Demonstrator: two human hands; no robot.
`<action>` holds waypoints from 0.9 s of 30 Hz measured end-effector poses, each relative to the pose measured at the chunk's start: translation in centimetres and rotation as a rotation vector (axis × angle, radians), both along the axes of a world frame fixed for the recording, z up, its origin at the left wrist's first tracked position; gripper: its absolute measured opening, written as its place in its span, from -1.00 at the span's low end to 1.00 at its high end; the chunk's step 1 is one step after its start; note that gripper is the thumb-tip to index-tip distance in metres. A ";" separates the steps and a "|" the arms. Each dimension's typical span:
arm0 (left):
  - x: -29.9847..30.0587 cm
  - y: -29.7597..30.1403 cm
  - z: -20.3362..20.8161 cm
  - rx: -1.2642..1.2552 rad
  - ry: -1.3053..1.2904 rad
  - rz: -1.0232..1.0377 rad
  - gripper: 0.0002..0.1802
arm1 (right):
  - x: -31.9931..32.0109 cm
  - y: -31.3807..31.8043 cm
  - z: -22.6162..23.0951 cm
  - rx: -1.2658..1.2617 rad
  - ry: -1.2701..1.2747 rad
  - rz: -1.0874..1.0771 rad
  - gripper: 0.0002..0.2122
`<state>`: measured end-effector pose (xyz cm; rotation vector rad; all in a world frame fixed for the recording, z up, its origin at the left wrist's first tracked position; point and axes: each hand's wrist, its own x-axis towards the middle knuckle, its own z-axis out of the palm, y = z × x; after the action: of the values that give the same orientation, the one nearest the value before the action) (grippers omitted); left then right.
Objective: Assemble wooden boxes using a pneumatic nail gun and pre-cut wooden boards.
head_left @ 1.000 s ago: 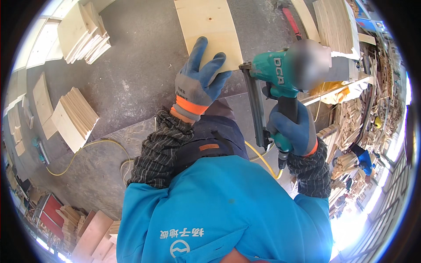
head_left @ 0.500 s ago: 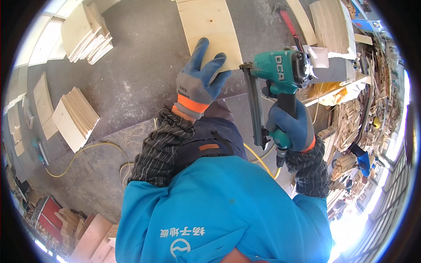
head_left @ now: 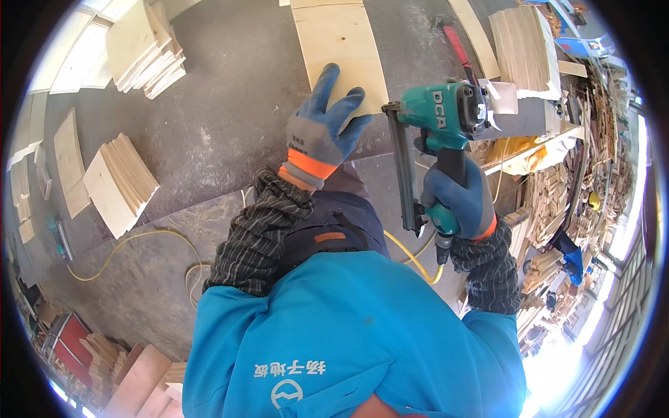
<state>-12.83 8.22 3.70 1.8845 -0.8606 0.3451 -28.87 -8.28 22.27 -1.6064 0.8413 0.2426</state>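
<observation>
My left hand point(head_left: 325, 132), in a grey and blue work glove with an orange cuff, rests with fingers spread on the near end of a pale wooden board point(head_left: 341, 50). The board lies lengthwise away from me on the dark worktable and has a small dark knot. My right hand point(head_left: 461, 198), gloved alike, is wrapped round the grip of a teal and black air nail gun point(head_left: 440, 115). The gun is held to the right of the board's near corner, its long magazine toward me. A yellow air hose point(head_left: 411, 259) runs near its grip end.
Stacks of thin boards stand on the worktable point(head_left: 202, 104) at the far left point(head_left: 132, 42), left point(head_left: 125, 181) and far right point(head_left: 517, 49). A red-handled tool point(head_left: 457, 45) lies beyond the gun. A second teal tool point(head_left: 63, 240) sits at the left edge. Heaped wood pieces point(head_left: 550, 202) fill the right side.
The view has shifted slightly, so the board and stacks appear a little displaced. My left hand stays on the board, and my right keeps its hold on the nail gun.
</observation>
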 end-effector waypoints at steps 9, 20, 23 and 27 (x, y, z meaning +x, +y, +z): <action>-0.3 0.0 -0.1 -0.001 0.007 -0.009 -0.53 | -0.3 0.1 -0.2 -0.013 -0.011 0.015 -0.59; -0.3 0.2 -0.3 0.016 0.033 -0.019 -0.53 | -0.6 -0.5 -0.3 0.017 0.027 0.039 -0.57; -0.4 0.1 -0.4 -0.004 0.061 -0.031 -0.53 | -0.2 0.4 -0.2 -0.049 0.031 0.008 -0.59; -0.2 0.0 -0.5 -0.008 0.034 -0.016 -0.53 | 0.1 0.4 0.2 -0.050 0.035 0.025 -0.55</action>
<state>-13.07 8.18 3.16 1.8699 -0.8493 0.3058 -28.74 -7.86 22.50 -1.6637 0.8603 0.2694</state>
